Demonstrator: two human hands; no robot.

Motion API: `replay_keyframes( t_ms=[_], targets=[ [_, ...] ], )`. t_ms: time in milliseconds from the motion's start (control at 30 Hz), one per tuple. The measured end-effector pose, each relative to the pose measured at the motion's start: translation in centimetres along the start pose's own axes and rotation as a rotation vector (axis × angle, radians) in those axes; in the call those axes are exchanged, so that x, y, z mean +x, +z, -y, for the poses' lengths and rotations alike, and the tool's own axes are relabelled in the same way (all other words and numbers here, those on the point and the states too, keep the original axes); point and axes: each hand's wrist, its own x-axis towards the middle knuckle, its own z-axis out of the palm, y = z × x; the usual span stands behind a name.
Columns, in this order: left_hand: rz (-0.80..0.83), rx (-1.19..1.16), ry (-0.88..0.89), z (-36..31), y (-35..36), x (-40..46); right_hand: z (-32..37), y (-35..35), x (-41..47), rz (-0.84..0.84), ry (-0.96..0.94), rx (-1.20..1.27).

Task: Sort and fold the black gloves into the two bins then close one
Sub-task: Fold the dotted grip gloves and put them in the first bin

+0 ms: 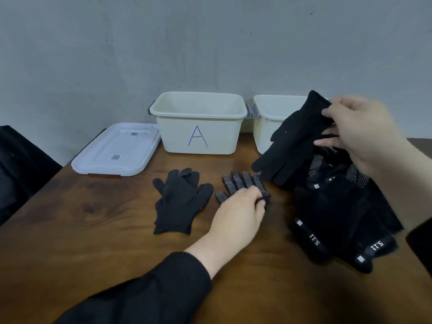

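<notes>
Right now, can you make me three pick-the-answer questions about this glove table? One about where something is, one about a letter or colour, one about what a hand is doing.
1. Where does the lid lie?
A. on the bin
B. flat on the table, left of the bin
C. on the floor

2. What blue letter is on the front bin?
A. A
B. B
C. no letter

3. What is the right hand doing?
A. lying flat on the table
B. holding a plain black glove up in the air
C. closing a bin

Answers:
1 B, the lid rests on the table beside the open bin.
2 A, it is drawn on the bin's front.
3 B, its fingers pinch the glove's cuff above the pile.
</notes>
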Motion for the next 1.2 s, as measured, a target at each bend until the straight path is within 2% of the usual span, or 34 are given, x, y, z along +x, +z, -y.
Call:
replay_keyframes(
  t_ms=[100,133,200,267,300,367,433,467,567,600,667,833,900,1100,1200],
  targets=[
    [-0.141,-0.861,-0.468,-1.2,-2.3,2.1,0.8,-0.8,0.2,-0.079,-0.012,0.058],
    [-0.216,-1.129,-0.536,-1.5,-3.1,2.6,1.0,-1.0,0.2,-0.094,-0.016,0.078],
    [-0.329,-1.522,-0.575,-1.7,-4.1,2.6,1.5,-1.3,0.2,-0.097,-0.024,0.106],
    [-0.335,-1.682,-0.63,-1.7,-4.2,0.8,1.7,-1.3,0.1,-0.083,-0.031,0.116],
    [-0.274,-1.64,-0.713,-1.7,-4.0,-0.7,1.6,-1.2,0.0,-0.072,-0.033,0.117],
    [-0.042,-1.363,-0.869,-1.6,-3.8,-3.4,1.2,-0.9,-0.1,-0.043,-0.033,0.109],
    [0.117,-1.014,-0.843,-1.4,-4.4,-5.1,0.5,-0.5,-0.1,-0.009,-0.029,0.086],
    [0.124,-0.788,-0.725,-1.1,-4.8,-5.6,0.2,-0.3,-0.1,0.006,-0.027,0.078],
    [0.081,-0.017,-0.087,0.3,-5.6,-5.5,-0.2,0.5,-0.2,0.008,-0.012,0.083],
    [0.118,0.18,0.052,1.0,-5.2,-5.0,-0.2,0.8,-0.2,0.002,-0.008,0.091],
    [0.19,0.385,0.138,2.5,-3.6,-3.7,0.0,1.3,-0.2,0.008,-0.008,0.098],
    [0.112,0.53,0.199,3.4,-1.4,-0.9,1.1,1.1,-0.1,-0.033,-0.028,0.102],
    [0.076,0.499,0.175,3.0,-1.8,0.0,1.6,0.6,0.0,-0.06,-0.024,0.127],
    [-0.113,-0.002,-0.236,3.6,-9.4,6.9,2.3,0.1,-0.2,-0.01,0.01,0.128],
    [-0.29,-0.149,-0.185,4.5,-13.8,8.4,2.4,0.8,-0.5,0.025,0.065,0.18]
  ],
)
